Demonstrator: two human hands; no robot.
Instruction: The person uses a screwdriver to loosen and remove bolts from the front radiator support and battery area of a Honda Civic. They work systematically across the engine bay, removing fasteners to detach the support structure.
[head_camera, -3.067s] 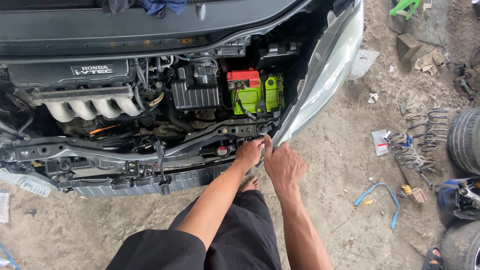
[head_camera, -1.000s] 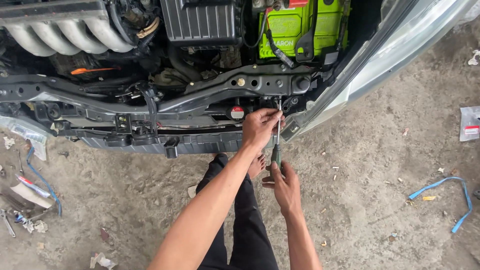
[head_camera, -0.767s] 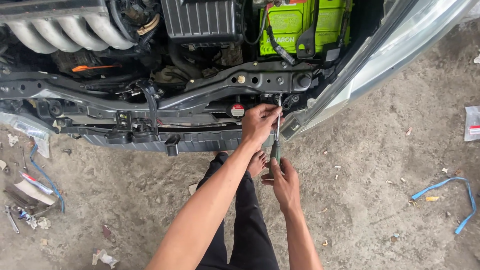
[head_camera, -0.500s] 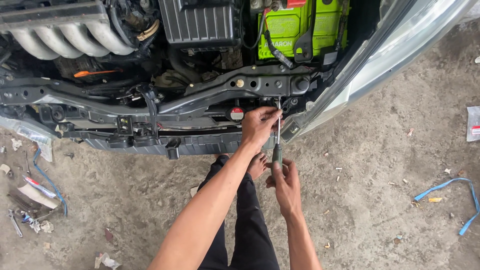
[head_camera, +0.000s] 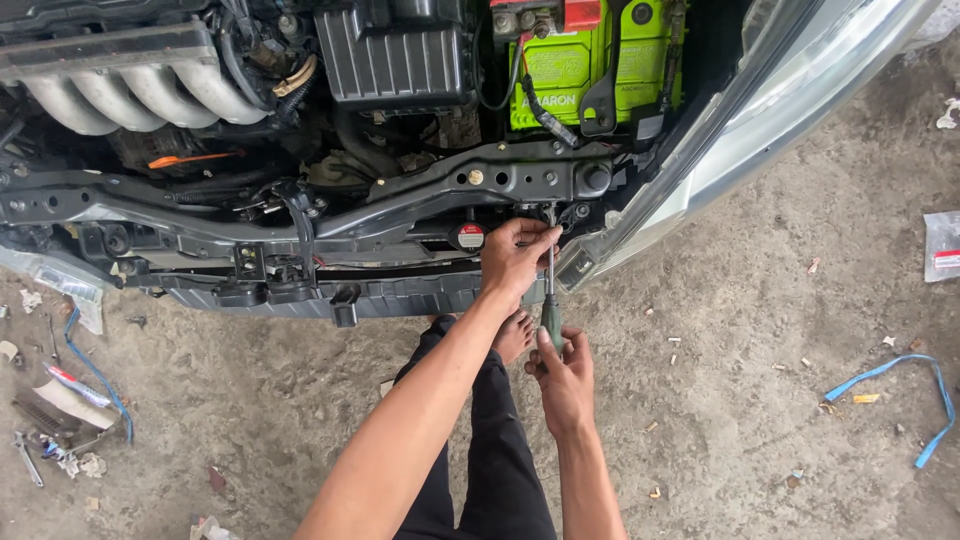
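Honestly, keep that screwdriver (head_camera: 550, 300) dead straight: right hand (head_camera: 566, 378) is clenched on its green handle below the front crossmember (head_camera: 500, 185), left hand (head_camera: 515, 258) pinches the shaft just under it. Push up firmly so the tip doesn't slip out.

Bright green battery (head_camera: 590, 65) with red cap, blue strap (head_camera: 890, 385).
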